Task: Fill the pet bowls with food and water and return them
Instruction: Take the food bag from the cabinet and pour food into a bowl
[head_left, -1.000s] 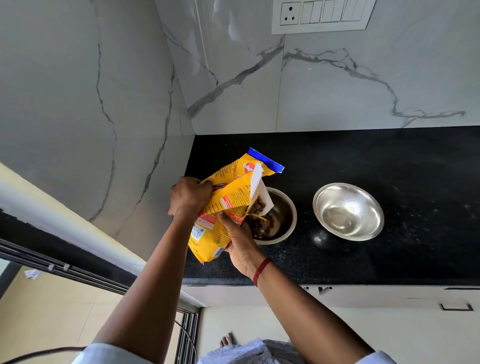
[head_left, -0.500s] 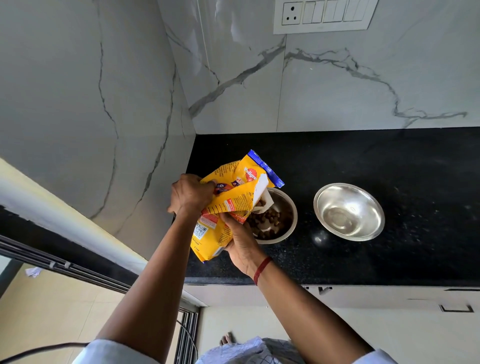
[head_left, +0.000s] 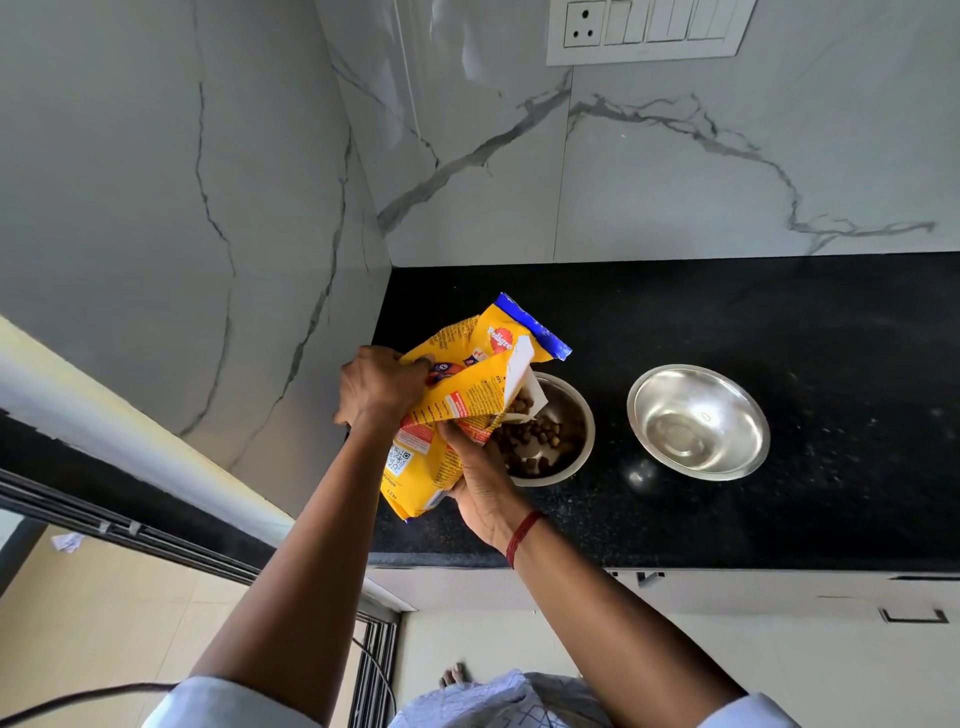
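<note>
A yellow plastic pet food bag with a blue strip at its top (head_left: 467, 405) is held tilted over the left one of two round steel bowls (head_left: 582, 415), which stands on the black stone surface (head_left: 727, 322) near its left end. The left hand (head_left: 382, 387) grips the far, upper side of the bag with its fingers curled into the plastic, probably to lift the closed end. The right hand (head_left: 483, 493) holds the bag from below, close to the torn mouth, its thumb and fingers clamped on the fold, so the opening stays directed into the bowl. Brown kibble (head_left: 535, 441) already covers the bottom of this bowl, and a few pieces sit at the mouth. The second round steel bowl (head_left: 698, 423) stands just to the right, apart from the first one, and looks empty. I judge the food step is nearly finished, while the water is not yet given.
</note>
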